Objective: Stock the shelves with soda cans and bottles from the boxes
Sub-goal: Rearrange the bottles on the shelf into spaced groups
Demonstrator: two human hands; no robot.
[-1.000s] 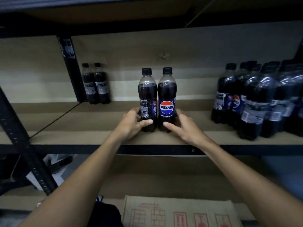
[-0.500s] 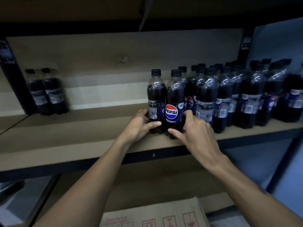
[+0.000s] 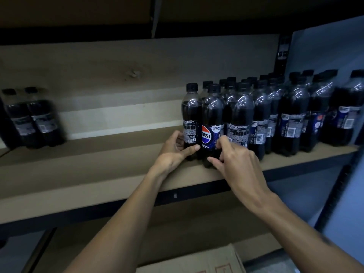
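Standing well to the left of the left hand, a pair (image 3: 33, 119) of dark cola bottles sits upright at the back of the shelf (image 3: 98, 174), side by side and apparently touching, though that corner is too blurred to read their labels. A bare stretch of brown board lies between them and the left hand (image 3: 173, 152), which reaches in over the shelf's front edge. It grips the left bottle (image 3: 192, 119) low down, thumb laid across the front under the label and fingers curled round the far side. That bottle stands upright on the board with its printed back label facing out. Just right of the thumb tip, and touching the left bottle, stands the Pepsi bottle (image 3: 212, 125), also upright, its red, white and blue logo turned a little leftward. Below both forearms, at the bottom edge of the view, the top of a cardboard box (image 3: 197, 261) shows. The right hand (image 3: 236, 164) holds the Pepsi bottle from the right: the thumb presses near its base, and the curled fingers pinch at the label's right edge, wedged against the next bottle. From those fingers rightward runs the row (image 3: 291, 115) of black-capped cola bottles, several deep, packed close and filling the shelf as far as the dark post at its right end.
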